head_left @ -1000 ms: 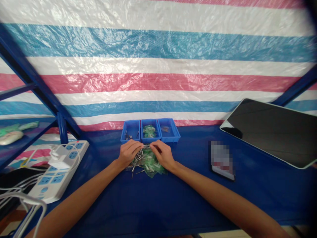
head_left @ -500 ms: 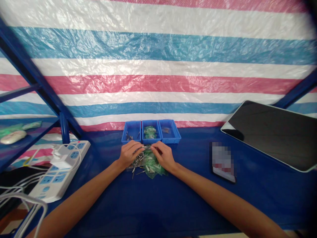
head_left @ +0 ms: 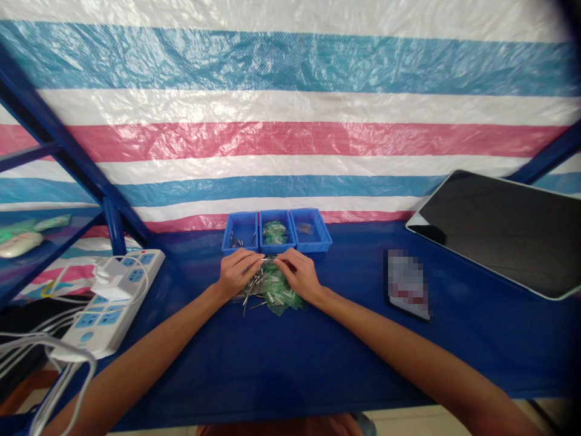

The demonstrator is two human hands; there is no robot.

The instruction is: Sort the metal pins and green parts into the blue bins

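Observation:
My left hand (head_left: 236,272) and my right hand (head_left: 297,274) rest side by side over a heap of small green plastic bags and thin metal pins (head_left: 267,292) on the blue table. Both hands pinch, fingertips meeting around one small metal pin (head_left: 265,260) held between them. Just behind the hands stand three small blue bins in a row: the left bin (head_left: 240,231) holds metal pins, the middle bin (head_left: 276,230) holds green bags, the right bin (head_left: 311,229) holds a small item I cannot make out.
A phone (head_left: 407,283) lies on the table to the right, and a dark tablet (head_left: 502,227) leans at the far right. A white power strip with cables (head_left: 113,297) sits at the left by a blue shelf frame (head_left: 109,224). A striped tarp (head_left: 290,109) hangs behind.
The view has tilted down a little, so everything sits higher in the picture. My hands stay over the heap, pinching the same small piece.

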